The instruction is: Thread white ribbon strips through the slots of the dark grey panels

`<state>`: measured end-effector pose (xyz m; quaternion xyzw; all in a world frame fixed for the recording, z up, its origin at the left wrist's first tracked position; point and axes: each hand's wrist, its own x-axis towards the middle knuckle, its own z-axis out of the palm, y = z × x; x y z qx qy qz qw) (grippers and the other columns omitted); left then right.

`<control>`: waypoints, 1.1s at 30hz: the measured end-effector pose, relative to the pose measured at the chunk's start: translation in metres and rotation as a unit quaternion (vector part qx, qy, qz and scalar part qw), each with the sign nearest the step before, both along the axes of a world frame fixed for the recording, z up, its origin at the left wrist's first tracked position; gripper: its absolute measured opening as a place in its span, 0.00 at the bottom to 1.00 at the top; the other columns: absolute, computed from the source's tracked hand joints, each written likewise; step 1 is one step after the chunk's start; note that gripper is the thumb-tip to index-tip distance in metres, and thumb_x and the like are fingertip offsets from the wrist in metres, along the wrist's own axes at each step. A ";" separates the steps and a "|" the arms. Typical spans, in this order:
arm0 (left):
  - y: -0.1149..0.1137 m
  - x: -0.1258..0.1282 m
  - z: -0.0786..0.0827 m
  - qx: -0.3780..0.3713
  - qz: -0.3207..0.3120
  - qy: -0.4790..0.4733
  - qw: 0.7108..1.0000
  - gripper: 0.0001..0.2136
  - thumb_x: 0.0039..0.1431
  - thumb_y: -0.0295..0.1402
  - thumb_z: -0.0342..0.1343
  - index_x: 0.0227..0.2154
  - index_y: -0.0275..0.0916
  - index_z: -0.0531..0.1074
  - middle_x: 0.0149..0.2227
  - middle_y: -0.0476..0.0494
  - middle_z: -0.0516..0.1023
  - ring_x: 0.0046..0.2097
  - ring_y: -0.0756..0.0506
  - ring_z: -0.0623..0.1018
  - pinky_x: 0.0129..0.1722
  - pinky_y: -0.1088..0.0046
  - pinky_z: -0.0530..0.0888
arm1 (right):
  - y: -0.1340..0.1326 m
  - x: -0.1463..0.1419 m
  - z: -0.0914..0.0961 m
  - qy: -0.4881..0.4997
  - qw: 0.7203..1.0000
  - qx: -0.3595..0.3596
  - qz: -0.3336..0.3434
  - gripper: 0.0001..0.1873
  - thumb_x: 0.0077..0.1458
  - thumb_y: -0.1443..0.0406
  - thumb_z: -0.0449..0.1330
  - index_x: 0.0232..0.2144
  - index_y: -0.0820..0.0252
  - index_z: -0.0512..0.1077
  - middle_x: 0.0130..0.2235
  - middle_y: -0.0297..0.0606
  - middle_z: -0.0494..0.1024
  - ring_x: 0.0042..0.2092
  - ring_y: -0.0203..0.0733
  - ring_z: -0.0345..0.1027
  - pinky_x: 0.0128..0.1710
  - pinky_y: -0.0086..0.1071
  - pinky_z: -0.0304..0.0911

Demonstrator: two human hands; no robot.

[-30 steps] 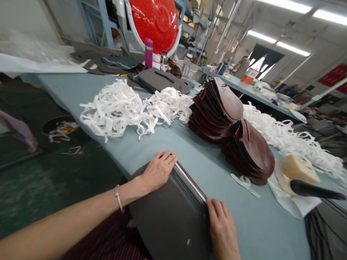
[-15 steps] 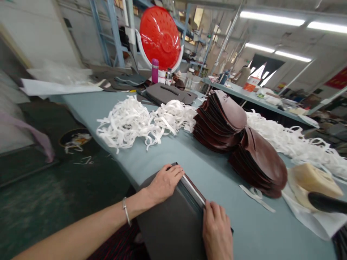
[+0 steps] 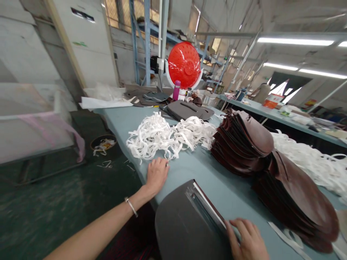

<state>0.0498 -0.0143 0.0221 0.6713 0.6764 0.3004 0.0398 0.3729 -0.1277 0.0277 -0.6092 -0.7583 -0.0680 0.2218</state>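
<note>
A dark grey panel (image 3: pixel 184 220) with a rounded end lies at the table's front edge. Along its right side run a white strip (image 3: pixel 210 207) and a thin brown edge. My right hand (image 3: pixel 248 240) grips that side near the bottom of the view, its thumb at the edge. Beyond the panel's far end, my left hand (image 3: pixel 158 175) is off it, low over the table, fingers stretched forward and holding nothing I can see. Its fingertips are close to a tangled pile of white strips (image 3: pixel 153 135).
Brown leather-like pieces (image 3: pixel 244 137) stand in two stacks at the right, with more white strips (image 3: pixel 311 155) behind. A loose strip (image 3: pixel 287 238) lies before them. Grey pieces (image 3: pixel 187 110), a purple bottle (image 3: pixel 176 90) and a red round object (image 3: pixel 184 65) are farther back. A bin (image 3: pixel 103 144) stands on the floor.
My left hand has let go of the panel's far end and moved forward towards the white strips. My right hand stays at the panel's side. The view has swung left.
</note>
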 end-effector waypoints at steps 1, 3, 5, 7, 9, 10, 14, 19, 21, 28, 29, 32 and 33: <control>-0.001 -0.002 -0.001 -0.006 -0.029 -0.003 1.000 0.07 0.62 0.31 0.48 0.36 0.38 0.71 0.38 0.42 0.73 0.44 0.41 0.71 0.44 0.62 0.65 | 0.011 -0.021 0.006 0.053 0.998 -0.023 0.007 0.20 0.59 0.51 0.50 0.29 0.55 0.75 0.33 0.41 0.77 0.35 0.43 0.71 0.35 0.33 0.64; -0.008 0.002 -0.001 -0.012 -0.092 -0.006 0.996 0.07 0.63 0.31 0.48 0.32 0.40 0.71 0.34 0.46 0.74 0.40 0.45 0.72 0.43 0.67 0.66 | 0.032 -0.068 0.015 0.146 0.984 -0.103 0.026 0.21 0.61 0.53 0.48 0.29 0.56 0.74 0.31 0.39 0.77 0.31 0.40 0.71 0.32 0.29 0.63; -0.018 0.011 0.000 -0.014 -0.142 -0.015 0.990 0.08 0.63 0.33 0.48 0.32 0.41 0.71 0.34 0.48 0.74 0.39 0.47 0.72 0.42 0.69 0.66 | 0.054 -0.110 0.021 0.208 0.964 -0.167 0.020 0.21 0.61 0.54 0.47 0.32 0.58 0.75 0.28 0.38 0.77 0.30 0.40 0.71 0.31 0.28 0.62; -0.024 0.017 0.002 -0.006 -0.145 -0.025 0.989 0.09 0.64 0.33 0.46 0.32 0.41 0.70 0.33 0.48 0.74 0.39 0.47 0.72 0.42 0.69 0.66 | 0.076 -0.142 0.025 0.239 0.951 -0.195 0.026 0.20 0.61 0.56 0.46 0.34 0.59 0.75 0.24 0.35 0.76 0.28 0.39 0.70 0.29 0.27 0.61; -0.022 0.016 0.001 0.014 -0.079 -0.034 0.996 0.09 0.64 0.33 0.45 0.34 0.40 0.69 0.34 0.46 0.73 0.40 0.44 0.72 0.43 0.65 0.65 | 0.097 -0.164 0.026 0.245 0.948 -0.201 0.035 0.19 0.61 0.58 0.46 0.33 0.59 0.75 0.22 0.34 0.76 0.27 0.38 0.70 0.30 0.26 0.60; -0.018 0.013 0.000 0.028 -0.029 -0.041 0.998 0.07 0.63 0.33 0.46 0.36 0.40 0.69 0.36 0.44 0.73 0.42 0.43 0.72 0.44 0.63 0.65 | 0.107 -0.173 0.026 0.243 0.948 -0.201 0.039 0.19 0.61 0.58 0.46 0.32 0.58 0.75 0.22 0.34 0.76 0.28 0.38 0.70 0.30 0.26 0.60; 0.005 -0.005 -0.009 0.072 0.086 -0.077 0.991 0.14 0.57 0.27 0.49 0.47 0.37 0.64 0.43 0.37 0.71 0.48 0.38 0.70 0.47 0.56 0.66 | 0.139 -0.208 0.024 0.222 0.954 -0.200 0.029 0.19 0.60 0.58 0.49 0.27 0.58 0.74 0.25 0.37 0.77 0.31 0.40 0.72 0.32 0.27 0.60; 0.024 -0.018 -0.017 0.111 0.033 -0.101 0.988 0.19 0.58 0.23 0.41 0.53 0.36 0.58 0.49 0.37 0.71 0.52 0.43 0.71 0.51 0.60 0.67 | 0.156 -0.251 0.017 0.194 0.962 -0.186 -0.042 0.14 0.54 0.58 0.58 0.36 0.64 0.74 0.39 0.51 0.78 0.41 0.49 0.72 0.38 0.34 0.60; 0.029 -0.022 -0.018 0.112 -0.022 -0.088 0.990 0.21 0.58 0.23 0.40 0.54 0.39 0.59 0.52 0.39 0.70 0.55 0.45 0.69 0.54 0.62 0.66 | 0.156 -0.258 0.015 0.189 0.963 -0.183 -0.055 0.11 0.55 0.64 0.55 0.39 0.64 0.72 0.42 0.52 0.76 0.41 0.48 0.72 0.38 0.34 0.60; 0.042 -0.029 -0.023 0.048 -0.112 -0.021 0.992 0.14 0.60 0.28 0.47 0.47 0.44 0.70 0.52 0.44 0.72 0.58 0.43 0.66 0.56 0.59 0.61 | 0.111 -0.187 0.026 0.207 0.955 -0.211 -0.017 0.09 0.55 0.69 0.49 0.29 0.59 0.68 0.28 0.37 0.76 0.32 0.38 0.69 0.32 0.27 0.57; 0.043 -0.029 -0.023 0.043 -0.110 -0.018 0.993 0.14 0.60 0.28 0.46 0.47 0.44 0.70 0.52 0.44 0.72 0.58 0.43 0.66 0.56 0.58 0.61 | 0.099 -0.167 0.029 0.215 0.951 -0.223 -0.013 0.09 0.56 0.68 0.48 0.28 0.58 0.67 0.25 0.34 0.74 0.29 0.37 0.68 0.29 0.26 0.56; 0.042 -0.029 -0.018 0.029 -0.103 -0.018 0.994 0.14 0.60 0.27 0.46 0.46 0.43 0.70 0.51 0.43 0.73 0.57 0.42 0.67 0.55 0.59 0.61 | 0.056 -0.106 0.035 0.241 0.933 -0.267 -0.023 0.10 0.55 0.65 0.48 0.25 0.56 0.65 0.20 0.30 0.71 0.24 0.36 0.64 0.25 0.26 0.53; 0.040 -0.028 -0.015 0.026 -0.098 -0.020 0.995 0.15 0.59 0.26 0.46 0.46 0.42 0.70 0.50 0.42 0.73 0.56 0.42 0.68 0.55 0.59 0.61 | 0.042 -0.089 0.035 0.242 0.931 -0.273 -0.035 0.09 0.55 0.64 0.48 0.24 0.56 0.65 0.20 0.29 0.71 0.23 0.36 0.64 0.25 0.26 0.53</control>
